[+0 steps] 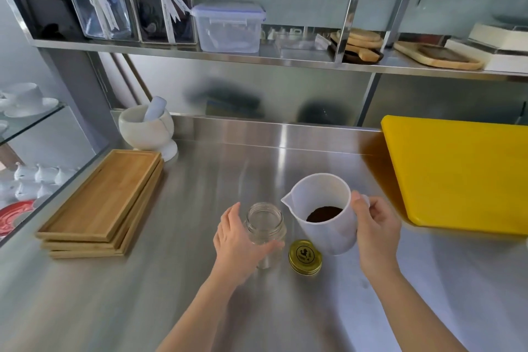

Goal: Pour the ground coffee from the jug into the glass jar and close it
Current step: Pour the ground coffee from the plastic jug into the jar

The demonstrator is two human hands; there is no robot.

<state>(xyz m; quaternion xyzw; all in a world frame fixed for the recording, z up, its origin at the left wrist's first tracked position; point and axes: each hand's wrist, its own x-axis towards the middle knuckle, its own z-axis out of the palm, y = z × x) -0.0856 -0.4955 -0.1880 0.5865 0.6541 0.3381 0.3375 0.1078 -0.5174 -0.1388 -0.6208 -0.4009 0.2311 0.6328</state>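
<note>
Spillage is the main risk: the glass jar (265, 227) has a narrow mouth, and dry grounds could slide out in a rush past the jug's small spout, scattering on the slick steel table (200, 180). Just right of the jar lies its gold metal lid (305, 256), flat. The left hand (238, 243) wraps the clear jar. Beyond the lid, the right hand (377, 227) grips the handle of the white translucent plastic jug (328, 217), tilted slightly, with dark ground coffee (324, 214) inside.

Bright, even daylight; a soft glare streak on the steel table (281, 134) behind the jug (325, 214); edges bend, slightly soft.
</note>
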